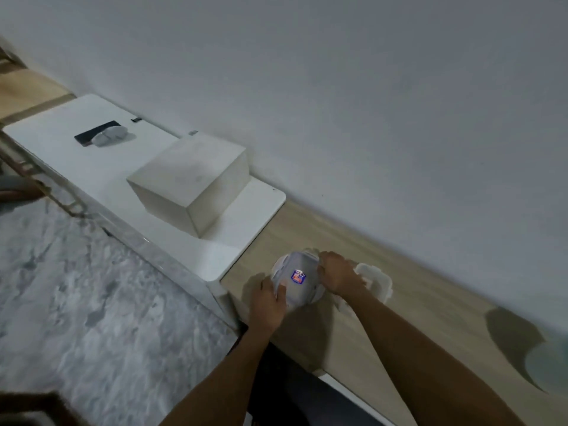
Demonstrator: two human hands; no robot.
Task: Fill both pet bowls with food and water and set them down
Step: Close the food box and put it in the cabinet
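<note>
A round white container [296, 279] with a blue and red sticker on its lid stands on the light wooden counter [430, 302] by the wall. My left hand [270, 302] grips its near side and my right hand [336, 273] grips its far right edge. Just to the right, partly hidden behind my right hand, sits a second white plastic container [379, 279]. What is inside either one is hidden.
A white box [190, 182] stands on a white slab [92, 167] to the left, with a dark phone [96, 132] and a small white object [109, 136] farther back. A marble-patterned surface [76, 302] fills the lower left. A pale round object [550, 361] lies at the right edge.
</note>
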